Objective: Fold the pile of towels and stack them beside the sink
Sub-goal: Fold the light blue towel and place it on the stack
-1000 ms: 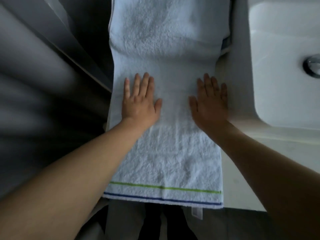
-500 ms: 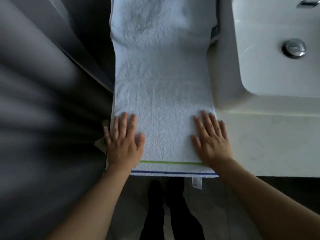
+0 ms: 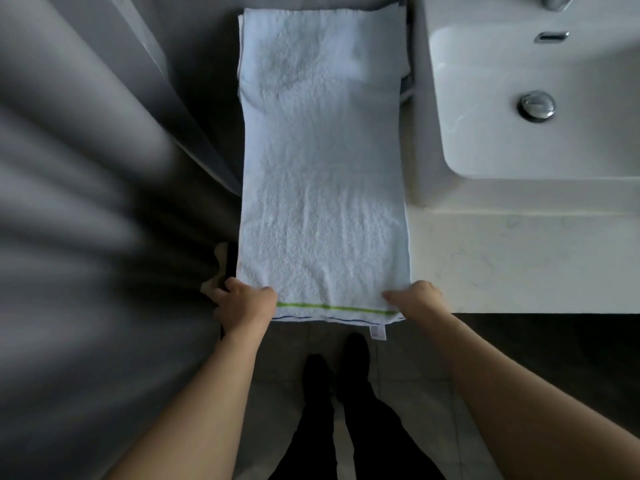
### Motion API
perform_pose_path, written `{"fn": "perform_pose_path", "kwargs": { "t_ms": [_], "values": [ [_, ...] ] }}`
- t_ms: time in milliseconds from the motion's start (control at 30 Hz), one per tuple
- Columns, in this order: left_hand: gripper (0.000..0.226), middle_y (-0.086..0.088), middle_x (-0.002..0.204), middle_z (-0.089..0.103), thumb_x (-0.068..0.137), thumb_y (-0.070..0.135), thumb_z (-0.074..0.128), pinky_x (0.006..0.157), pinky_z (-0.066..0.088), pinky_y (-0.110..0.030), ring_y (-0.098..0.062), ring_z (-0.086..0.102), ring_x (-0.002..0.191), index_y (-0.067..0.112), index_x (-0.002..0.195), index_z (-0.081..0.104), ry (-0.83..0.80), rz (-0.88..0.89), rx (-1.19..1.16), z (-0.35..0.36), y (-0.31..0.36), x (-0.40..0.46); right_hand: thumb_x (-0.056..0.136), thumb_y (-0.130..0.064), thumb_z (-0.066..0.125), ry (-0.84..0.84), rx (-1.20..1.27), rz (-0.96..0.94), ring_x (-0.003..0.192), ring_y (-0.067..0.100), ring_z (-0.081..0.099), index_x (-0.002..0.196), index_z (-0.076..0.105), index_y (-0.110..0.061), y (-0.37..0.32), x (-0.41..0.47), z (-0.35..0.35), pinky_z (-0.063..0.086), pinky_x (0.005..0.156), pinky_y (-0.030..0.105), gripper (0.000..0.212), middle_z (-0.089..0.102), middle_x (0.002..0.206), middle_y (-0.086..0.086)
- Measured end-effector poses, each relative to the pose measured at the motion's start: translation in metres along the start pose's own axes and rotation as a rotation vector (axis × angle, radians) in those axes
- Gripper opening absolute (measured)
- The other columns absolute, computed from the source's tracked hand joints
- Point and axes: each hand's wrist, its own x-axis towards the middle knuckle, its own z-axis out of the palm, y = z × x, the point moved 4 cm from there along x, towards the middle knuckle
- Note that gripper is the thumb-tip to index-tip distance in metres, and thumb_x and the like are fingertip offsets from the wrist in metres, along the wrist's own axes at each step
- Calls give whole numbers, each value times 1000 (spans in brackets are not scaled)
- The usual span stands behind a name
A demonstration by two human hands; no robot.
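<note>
White towel [image 3: 323, 188] lies flat and lengthwise down the centre of the frame, on the pale counter [image 3: 519, 258] just left of the white sink [image 3: 540, 98]. Its near edge sits at the counter's front lip, lower centre, with a green stripe [image 3: 332, 307] and a thin blue stripe [image 3: 322, 319] running across it; a small white tag [image 3: 378, 332] hangs off the edge toward the right. The towel's far end, top centre, rises over a stack of folded towels [image 3: 406, 77], whose edges show only at the upper right side of the towel; how many are there cannot be told. Left hand [image 3: 244, 303] grips the near left corner, thumb on top of the cloth, fingers curled over the side edge. Right hand [image 3: 417, 299] grips the near right corner, thumb on top pointing inward, fingers tucked under and hidden. The two hands are well apart, one at each corner, both on the stripe end. Sink basin takes the upper right, with a chrome drain plug [image 3: 536, 106] in it and a tap [image 3: 556, 0] partly cut off at the top edge. Grey curtain [image 3: 79, 202], blurred, fills the left side. Person's dark-trousered legs [image 3: 346, 410] and the tiled floor [image 3: 408, 386] show at bottom centre, between the forearms.
</note>
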Motion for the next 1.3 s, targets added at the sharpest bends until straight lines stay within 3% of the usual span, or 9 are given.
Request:
{"fn": "perform_pose_path", "kwargs": {
  "t_ms": [300, 467, 567, 700, 867, 967, 1133, 1233, 1300],
  "values": [
    [59, -25, 126, 57, 83, 8, 65, 88, 56, -45, -40, 63, 105, -5, 136, 39, -81, -261, -370, 12, -27, -6, 99, -31, 43, 76, 274, -181, 81, 25, 53, 102, 45, -8, 5, -23, -19, 38, 68, 33, 24, 53, 92, 8],
    [35, -17, 101, 65, 88, 7, 50, 64, 47, -29, -29, 61, 82, -4, 119, 62, -288, -219, -486, 16, -22, -21, 93, -9, 56, -288, 756, 53, 73, 30, 66, 106, 58, 3, -6, -34, -25, 53, 56, 31, 18, 68, 96, 21],
    [39, -18, 119, 65, 92, 21, 49, 74, 49, -35, -34, 63, 101, 4, 126, 58, -304, -248, -673, 2, -12, -28, 98, -10, 51, -476, 979, 135, 69, 27, 66, 101, 59, 0, -12, -39, -35, 55, 52, 33, 13, 68, 88, 17],
    [24, -17, 106, 67, 89, 16, 55, 82, 58, -49, -37, 66, 99, 6, 110, 63, -231, -299, -930, -31, 10, -31, 99, -2, 45, -425, 1243, 188, 63, 24, 63, 96, 52, 1, -27, -34, -61, 52, 40, 26, 8, 61, 85, 17],
    [19, -8, 59, 65, 96, 13, 43, 37, 44, -16, -11, 60, 41, 3, 89, 58, -251, -185, -1154, -61, 61, -38, 91, 16, 25, -384, 1615, 161, 34, 17, 46, 95, 50, -1, -60, -33, -98, 43, 35, 18, 30, 49, 85, 19],
    [18, -6, 55, 67, 100, 7, 45, 42, 50, -18, -8, 64, 45, 6, 89, 59, -280, -90, -1267, -75, 90, -39, 98, 10, 26, -369, 1582, 144, 57, 20, 45, 105, 54, -6, -77, -29, -109, 40, 35, 15, 33, 49, 93, 17],
    [36, -11, 91, 70, 92, -13, 41, 68, 59, -25, -19, 69, 80, 6, 115, 61, -270, 106, -1113, -92, 124, -24, 100, 2, 36, -372, 1502, 188, 62, 16, 45, 91, 55, -6, -104, -17, -125, 40, 38, 17, 22, 54, 90, 11],
    [46, -4, 99, 72, 90, -11, 54, 86, 57, -28, -18, 70, 94, 5, 132, 56, -121, 246, -926, -101, 141, -3, 94, 11, 25, -309, 1608, 128, 71, 21, 53, 112, 56, -3, -124, -2, -143, 49, 56, 24, 39, 55, 103, 14],
    [39, -1, 92, 74, 88, 1, 66, 83, 57, -26, -14, 70, 88, 6, 126, 61, -21, 317, -845, -110, 156, 12, 88, 18, 16, -309, 1623, 23, 76, 20, 53, 125, 51, -7, -140, 7, -156, 49, 70, 23, 56, 53, 106, 16]
  ]
}}
